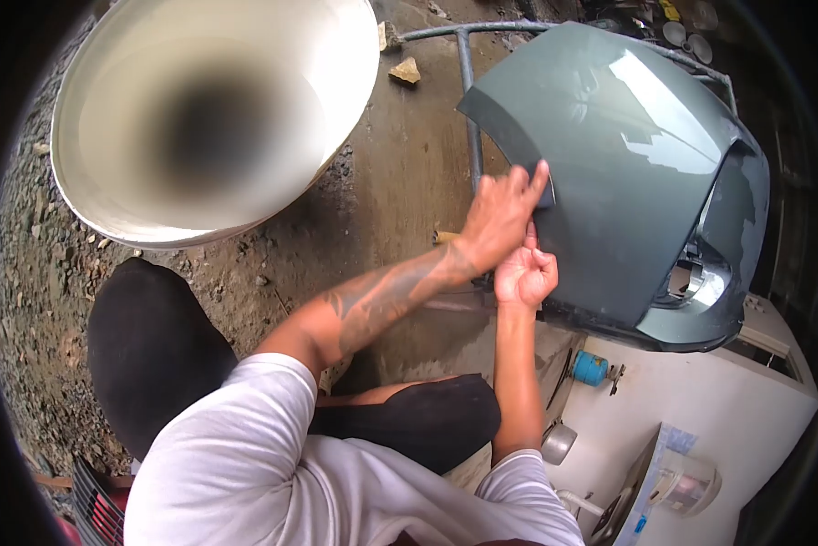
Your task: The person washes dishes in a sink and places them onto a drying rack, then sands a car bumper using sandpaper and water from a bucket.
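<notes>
A grey-green car bumper (609,182) with a glossy surface rests on a metal pipe stand (468,73). My left hand (507,214) presses a small dark flat piece (547,193), possibly sandpaper, against the bumper's curved left edge, its index finger stretched along it. Just below, my right hand (525,276) is palm up beside the same edge, with its fingers curled and one finger reaching up toward the left hand. What those curled fingers hold, if anything, is hidden.
A large pale round container (354,55) stands at upper left. Stones (405,71) lie on the wet ground behind. At lower right are a blue canister (590,368), a metal pot (559,443) and a clear plastic tub (686,487) by a white surface (600,446).
</notes>
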Available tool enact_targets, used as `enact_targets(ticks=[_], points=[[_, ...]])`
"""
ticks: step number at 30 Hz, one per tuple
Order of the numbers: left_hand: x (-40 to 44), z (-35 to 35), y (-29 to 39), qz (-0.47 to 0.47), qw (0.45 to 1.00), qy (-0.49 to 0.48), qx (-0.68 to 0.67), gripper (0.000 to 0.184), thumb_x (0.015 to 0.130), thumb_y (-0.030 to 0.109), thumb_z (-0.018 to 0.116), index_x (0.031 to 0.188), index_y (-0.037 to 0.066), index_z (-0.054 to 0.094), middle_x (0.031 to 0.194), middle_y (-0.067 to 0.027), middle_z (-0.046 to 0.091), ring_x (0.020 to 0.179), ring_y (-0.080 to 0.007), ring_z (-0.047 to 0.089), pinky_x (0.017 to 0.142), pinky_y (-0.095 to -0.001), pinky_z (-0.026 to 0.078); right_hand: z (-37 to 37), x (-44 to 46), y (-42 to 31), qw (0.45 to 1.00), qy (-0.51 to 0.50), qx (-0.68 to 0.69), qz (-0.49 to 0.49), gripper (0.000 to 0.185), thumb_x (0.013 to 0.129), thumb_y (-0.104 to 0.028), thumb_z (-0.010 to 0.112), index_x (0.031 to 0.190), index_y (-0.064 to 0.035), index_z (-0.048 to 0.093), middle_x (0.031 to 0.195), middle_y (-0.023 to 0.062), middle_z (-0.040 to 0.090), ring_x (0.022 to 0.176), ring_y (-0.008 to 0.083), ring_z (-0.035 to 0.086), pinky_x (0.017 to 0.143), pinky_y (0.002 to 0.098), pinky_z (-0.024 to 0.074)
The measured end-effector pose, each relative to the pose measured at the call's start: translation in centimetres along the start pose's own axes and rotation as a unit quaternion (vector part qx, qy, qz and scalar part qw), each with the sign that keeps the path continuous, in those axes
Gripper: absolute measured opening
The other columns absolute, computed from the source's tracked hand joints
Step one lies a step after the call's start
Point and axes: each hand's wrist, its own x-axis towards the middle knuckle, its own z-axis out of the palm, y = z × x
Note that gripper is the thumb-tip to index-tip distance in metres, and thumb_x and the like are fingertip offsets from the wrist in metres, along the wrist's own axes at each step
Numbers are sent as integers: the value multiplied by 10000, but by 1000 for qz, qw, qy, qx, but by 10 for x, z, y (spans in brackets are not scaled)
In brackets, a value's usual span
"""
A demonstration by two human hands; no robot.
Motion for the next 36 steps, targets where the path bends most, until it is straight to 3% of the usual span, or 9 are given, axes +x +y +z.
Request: enact_targets(ticks=[2, 6, 9, 10, 16, 23, 27, 32, 36], points=[[-3, 8, -6, 3, 1000, -1, 18, 649, 708, 1, 563, 1341, 20, 420, 956, -125, 492, 871, -272, 520, 667, -397, 362, 10, -3, -1, 999, 3, -45, 8, 575, 700, -183, 501, 1247, -10, 467, 1286, 98, 482, 1194, 228, 417, 1034, 390, 313], [34, -7, -47, -125, 991, 22, 49, 700, 693, -48, 524, 1369, -23, 346, 993, -164, 498, 865, -323, 514, 684, -426, 366, -6, -3, 0, 998, 37, -48, -23, 575, 712, -177, 499, 1267, -34, 461, 1296, 107, 476, 1197, 240, 412, 1032, 396, 326], [3, 4, -18, -100, 995, -22, 5, 701, 691, -17, 552, 1351, -100, 331, 1012, -173, 493, 914, -321, 509, 703, -433, 366, 11, -3, 2, 997, 34, -61, -41, 543, 718, -169, 498, 1244, -35, 486, 1278, 109, 486, 1163, 245, 436, 968, 384, 364], [-6, 7, -9, -53, 998, 27, 0, 712, 688, 6, 574, 1348, -100, 329, 983, -182, 494, 835, -319, 555, 701, -414, 381, 17, -5, 4, 994, 39, -77, -65, 527, 719, -167, 498, 1230, -34, 499, 1277, 110, 488, 1153, 245, 443, 943, 378, 376], [30, 9, -64, -186, 981, 27, 48, 642, 737, -3, 536, 1337, -105, 332, 1034, -197, 498, 826, -327, 579, 735, -447, 384, -8, -3, -1, 999, 32, -35, -17, 511, 714, -159, 493, 1208, -31, 515, 1292, 114, 481, 1150, 237, 449, 914, 374, 382], [38, 11, -83, -252, 968, 0, 8, 618, 767, 12, 483, 1363, -48, 331, 1097, -189, 478, 1004, -354, 517, 810, -476, 372, -6, -2, -1, 998, 41, -34, -19, 506, 706, -149, 497, 1195, -24, 528, 1277, 112, 510, 1131, 238, 474, 894, 376, 393], [23, 14, -52, -257, 965, -28, -34, 613, 774, -5, 459, 1370, -39, 323, 1123, -189, 475, 1024, -359, 509, 829, -502, 364, -4, -1, -1, 997, 56, -44, -23, 467, 707, -147, 496, 1154, -23, 548, 1276, 112, 509, 1139, 234, 463, 899, 377, 381], [35, 16, -79, -277, 961, -7, -15, 597, 807, 21, 452, 1382, -42, 307, 1114, -176, 484, 1028, -349, 506, 827, -500, 365, -6, -4, -2, 998, 50, -37, -18, 481, 716, -141, 492, 1184, -40, 543, 1278, 102, 517, 1119, 232, 479, 882, 373, 391], [33, 14, -66, -233, 973, -7, 3, 619, 773, 38, 516, 1349, -87, 326, 1109, -196, 472, 931, -341, 578, 832, -478, 359, -5, 0, -2, 999, 37, -34, -15, 494, 723, -137, 488, 1207, -56, 542, 1274, 93, 525, 1100, 230, 495, 860, 366, 400]])
